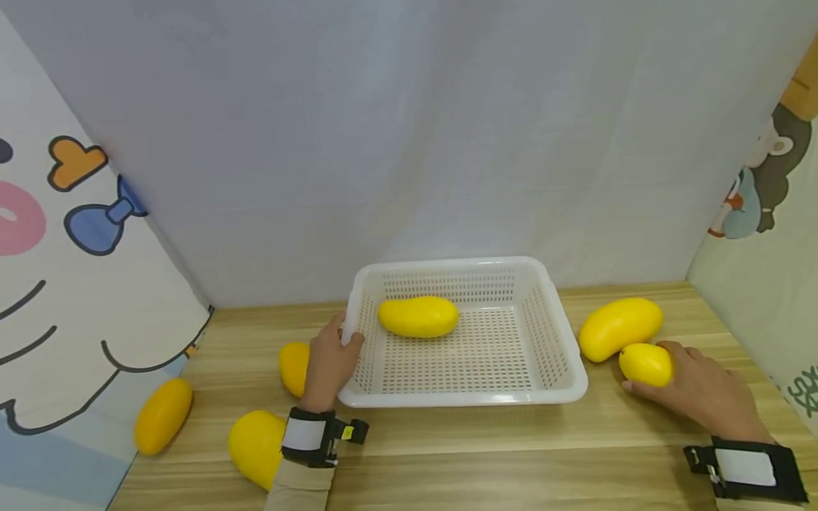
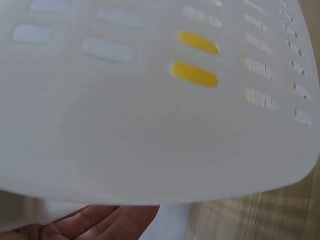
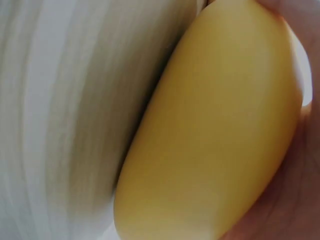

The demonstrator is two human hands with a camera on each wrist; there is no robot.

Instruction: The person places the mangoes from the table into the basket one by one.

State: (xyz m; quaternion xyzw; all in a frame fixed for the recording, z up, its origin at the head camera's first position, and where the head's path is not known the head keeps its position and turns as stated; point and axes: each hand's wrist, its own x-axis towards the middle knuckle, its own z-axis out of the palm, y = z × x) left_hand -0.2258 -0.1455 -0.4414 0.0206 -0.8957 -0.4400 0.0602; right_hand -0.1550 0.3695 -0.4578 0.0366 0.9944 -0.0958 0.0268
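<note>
In the head view, the right hand [image 1: 716, 397] has its thumb and fingers curled round a small mango [image 1: 645, 364], low over the counter [image 1: 511, 454], to the right of the white basket [image 1: 460, 402] and just beside a larger mango [image 1: 621, 328]. Smooth and glossy, the fruit looks firm and fairly light, so a modest squeeze round its waist should do; the tapered end would probably slip. The left hand [image 1: 331, 363] pinches the basket's left rim, thumb on the inner side. That rim seems the best hold, as the slotted walls look thin and likely to flex. Another mango [image 1: 418, 316] lies inside, near the left wall, and could roll if the basket tipped.

In the left wrist view, the basket's outer wall fills most of the picture, yellow showing through two slots; fingertips appear beneath the rim, though the thumb is hidden here.

In the right wrist view, the small mango's long side faces the camera, unmarked and rounded, with the palm along it. It is blurred, so whether the fruit bears on the wood or hangs just clear is hard to say.
</note>
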